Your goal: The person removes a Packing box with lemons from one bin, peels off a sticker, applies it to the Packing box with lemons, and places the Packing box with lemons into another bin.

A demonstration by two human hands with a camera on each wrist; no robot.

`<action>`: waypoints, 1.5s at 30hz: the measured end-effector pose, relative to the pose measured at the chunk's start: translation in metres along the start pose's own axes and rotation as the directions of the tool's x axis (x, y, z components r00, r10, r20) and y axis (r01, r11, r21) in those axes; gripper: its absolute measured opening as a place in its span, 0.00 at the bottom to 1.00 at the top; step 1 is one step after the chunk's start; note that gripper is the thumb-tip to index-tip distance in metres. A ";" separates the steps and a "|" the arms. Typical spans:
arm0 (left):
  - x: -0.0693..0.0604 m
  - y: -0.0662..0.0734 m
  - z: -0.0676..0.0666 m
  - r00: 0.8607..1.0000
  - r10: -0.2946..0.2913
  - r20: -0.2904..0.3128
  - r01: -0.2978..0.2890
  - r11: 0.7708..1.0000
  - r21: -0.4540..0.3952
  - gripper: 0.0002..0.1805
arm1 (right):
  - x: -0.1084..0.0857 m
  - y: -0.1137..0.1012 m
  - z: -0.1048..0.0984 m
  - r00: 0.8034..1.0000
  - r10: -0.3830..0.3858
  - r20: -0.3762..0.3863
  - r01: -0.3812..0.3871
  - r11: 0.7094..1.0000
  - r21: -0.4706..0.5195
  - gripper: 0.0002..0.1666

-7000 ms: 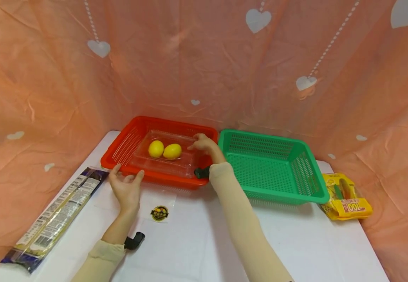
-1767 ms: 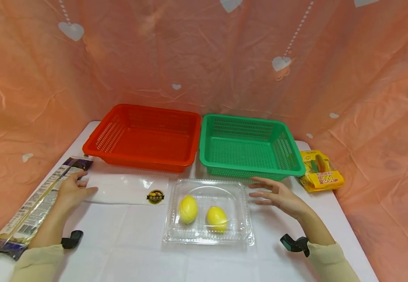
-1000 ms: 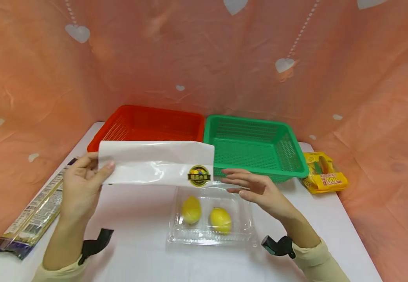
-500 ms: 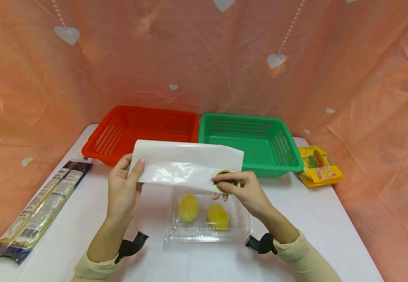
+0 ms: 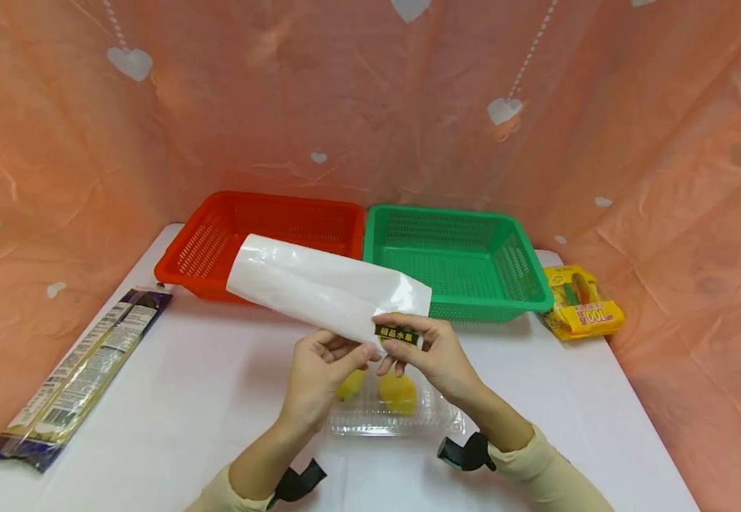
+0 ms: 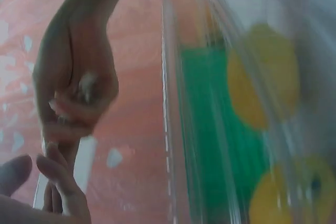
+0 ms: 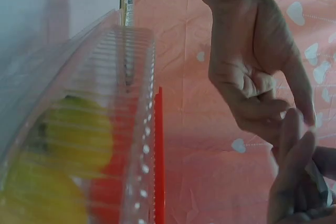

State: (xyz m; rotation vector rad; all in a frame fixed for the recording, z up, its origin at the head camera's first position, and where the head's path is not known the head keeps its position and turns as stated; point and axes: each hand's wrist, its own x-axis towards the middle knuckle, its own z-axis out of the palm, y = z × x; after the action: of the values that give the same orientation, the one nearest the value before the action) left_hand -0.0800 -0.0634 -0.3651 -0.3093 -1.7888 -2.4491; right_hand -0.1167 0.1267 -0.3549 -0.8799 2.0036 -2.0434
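Observation:
A glossy white strip (image 5: 319, 284) is held up before the baskets in the head view. Near its right end is a round black-and-yellow label (image 5: 401, 336), partly covered by fingers. My right hand (image 5: 439, 359) pinches this end with thumb over the label. My left hand (image 5: 319, 377) pinches the lower edge just left of the label; the strip's left end stands free. Below both hands sits a clear plastic clamshell box (image 5: 377, 428) holding two lemons (image 5: 399, 394), partly hidden by the hands. Both wrist views show the hands meeting, with the box (image 7: 144, 145) beside them.
A red basket (image 5: 166, 269) stands behind at left, touching or nearly touching a green basket (image 5: 540, 299). Right of the green one lies a yellow packet (image 5: 584, 306). A long flat purple-and-gold package (image 5: 82, 373) lies along the table's left side.
The white strip was lifted off the table by my left hand, and my right hand took its label end. My left hand then moved from its left end to beside the label.

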 end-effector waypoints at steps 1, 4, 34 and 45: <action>0.000 -0.001 0.004 1.000 0.002 -0.010 -0.002 1.000 -0.002 0.15 | -0.001 0.000 0.000 1.000 -0.008 0.017 0.008 1.000 -0.015 0.21; 0.002 -0.003 0.013 0.998 0.008 -0.059 -0.009 1.000 -0.020 0.13 | -0.002 -0.002 0.000 0.997 -0.032 0.069 0.035 0.999 -0.037 0.23; -0.007 -0.006 0.017 0.947 0.273 -0.169 -0.279 0.960 -0.011 0.10 | 0.007 0.003 0.022 0.634 -0.770 0.072 0.563 0.396 -0.725 0.16; -0.011 -0.004 0.003 0.945 0.314 -0.096 -0.312 0.950 0.033 0.09 | 0.003 0.006 0.025 0.688 -0.725 -0.037 0.582 0.582 -0.568 0.10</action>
State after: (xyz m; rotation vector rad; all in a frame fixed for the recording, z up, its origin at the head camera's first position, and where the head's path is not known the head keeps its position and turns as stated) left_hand -0.0702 -0.0601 -0.3701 -0.4252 -1.5809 -2.1871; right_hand -0.1084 0.1031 -0.3613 -1.7979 2.7686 -2.0159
